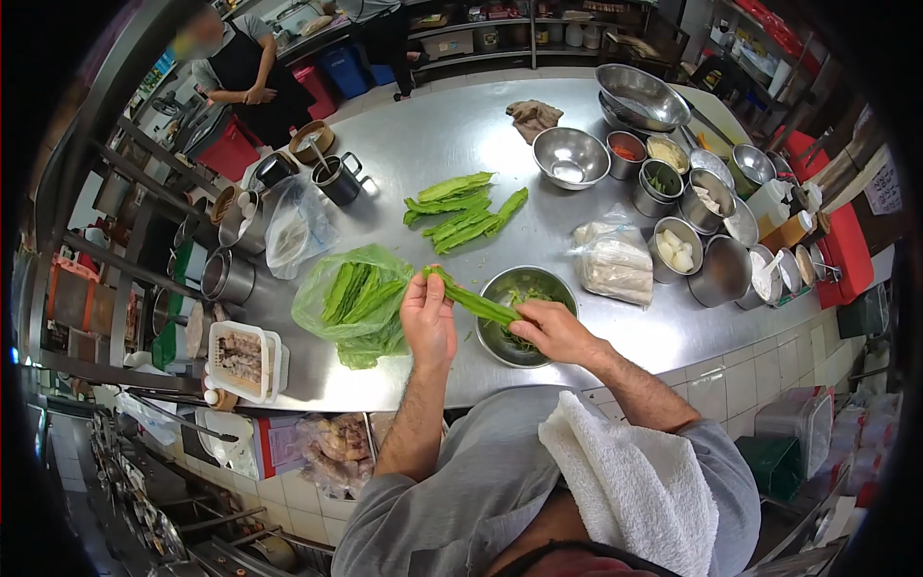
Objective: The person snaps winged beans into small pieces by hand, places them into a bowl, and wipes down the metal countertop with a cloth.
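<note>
One long green winged bean (478,304) is stretched between my two hands. My left hand (429,315) is closed on its upper left end, and my right hand (553,330) grips its lower right end over a steel bowl (572,303). Thin green trimmings (524,288) lie inside that bowl. Left of my left hand, an open green plastic bag (312,313) holds several more beans (354,290). Farther back on the steel table, more green beans (460,207) lie in two loose groups.
A wrapped white block (612,262) sits right of the bowl. Behind it are an empty steel bowl (571,159) and several ingredient containers (677,252). At left are a clear bag (297,228), a dark mug (336,181) and a white tub (247,360). A person (245,72) stands beyond the table.
</note>
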A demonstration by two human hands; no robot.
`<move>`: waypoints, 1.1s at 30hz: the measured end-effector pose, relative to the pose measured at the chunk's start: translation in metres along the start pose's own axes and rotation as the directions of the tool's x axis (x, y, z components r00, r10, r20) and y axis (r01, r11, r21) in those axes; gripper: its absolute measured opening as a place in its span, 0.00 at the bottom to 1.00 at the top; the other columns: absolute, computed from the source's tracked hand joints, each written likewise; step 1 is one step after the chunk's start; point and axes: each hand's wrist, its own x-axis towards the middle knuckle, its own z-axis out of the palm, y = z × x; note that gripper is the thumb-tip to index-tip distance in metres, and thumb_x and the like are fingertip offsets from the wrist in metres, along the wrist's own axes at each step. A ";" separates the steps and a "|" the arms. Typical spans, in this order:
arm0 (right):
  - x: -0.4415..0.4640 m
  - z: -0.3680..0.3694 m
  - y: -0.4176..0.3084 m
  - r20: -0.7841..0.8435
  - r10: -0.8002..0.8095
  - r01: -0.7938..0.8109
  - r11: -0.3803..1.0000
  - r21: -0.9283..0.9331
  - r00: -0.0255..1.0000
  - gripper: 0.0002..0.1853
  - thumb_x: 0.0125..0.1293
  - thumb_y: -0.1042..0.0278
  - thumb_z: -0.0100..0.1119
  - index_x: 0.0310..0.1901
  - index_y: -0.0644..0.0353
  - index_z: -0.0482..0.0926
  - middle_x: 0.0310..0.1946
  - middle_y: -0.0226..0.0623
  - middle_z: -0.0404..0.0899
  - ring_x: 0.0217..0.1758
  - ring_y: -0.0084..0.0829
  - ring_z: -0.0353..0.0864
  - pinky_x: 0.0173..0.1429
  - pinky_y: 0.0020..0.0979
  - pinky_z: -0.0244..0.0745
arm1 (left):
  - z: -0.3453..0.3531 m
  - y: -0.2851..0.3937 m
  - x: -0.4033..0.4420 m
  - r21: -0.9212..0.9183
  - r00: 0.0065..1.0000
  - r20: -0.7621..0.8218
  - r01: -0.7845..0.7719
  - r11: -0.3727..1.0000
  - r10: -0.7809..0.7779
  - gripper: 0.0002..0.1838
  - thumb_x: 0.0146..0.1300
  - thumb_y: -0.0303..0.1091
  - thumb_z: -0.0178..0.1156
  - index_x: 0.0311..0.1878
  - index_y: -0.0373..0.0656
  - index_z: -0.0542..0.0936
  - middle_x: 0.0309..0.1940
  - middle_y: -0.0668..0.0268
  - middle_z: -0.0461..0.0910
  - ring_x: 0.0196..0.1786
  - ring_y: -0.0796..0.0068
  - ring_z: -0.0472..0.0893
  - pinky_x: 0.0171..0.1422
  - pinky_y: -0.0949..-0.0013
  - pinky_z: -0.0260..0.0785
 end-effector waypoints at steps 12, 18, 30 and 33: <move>0.005 -0.005 0.006 0.060 0.115 -0.112 0.993 -0.047 0.992 0.11 0.68 0.66 0.51 0.35 0.65 0.74 0.29 0.49 0.75 0.35 0.50 0.75 0.39 0.44 0.68 | -0.005 -0.010 0.002 0.085 0.995 -0.002 0.104 0.991 -0.104 0.12 0.67 0.29 0.56 0.52 0.40 0.73 0.44 0.65 0.76 0.47 0.74 0.75 0.55 0.65 0.70; 0.002 -0.006 0.021 -0.004 -0.028 0.026 0.968 -0.249 1.000 0.08 0.66 0.68 0.53 0.33 0.64 0.73 0.28 0.47 0.75 0.35 0.50 0.76 0.40 0.46 0.71 | 0.036 0.020 -0.015 0.612 0.620 0.784 -0.780 -0.127 -0.031 0.26 0.57 0.32 0.64 0.60 0.45 0.72 0.54 0.62 0.72 0.61 0.65 0.68 0.67 0.54 0.52; -0.006 -0.011 0.011 -0.073 -0.130 0.117 0.980 -0.158 0.989 0.03 0.63 0.74 0.55 0.35 0.63 0.77 0.28 0.44 0.76 0.32 0.45 0.77 0.33 0.39 0.72 | 0.026 -0.016 -0.029 0.724 0.723 0.690 -0.690 0.021 -0.042 0.07 0.56 0.32 0.62 0.38 0.44 0.80 0.32 0.68 0.74 0.39 0.67 0.74 0.49 0.62 0.59; -0.007 0.001 0.018 -0.204 -0.101 0.109 0.993 0.032 0.974 0.05 0.66 0.73 0.54 0.38 0.63 0.78 0.25 0.37 0.75 0.24 0.32 0.73 0.27 0.30 0.68 | 0.028 -0.020 -0.034 0.771 0.776 0.628 -0.631 0.088 0.066 0.07 0.56 0.30 0.62 0.38 0.43 0.80 0.32 0.66 0.75 0.39 0.64 0.74 0.46 0.61 0.60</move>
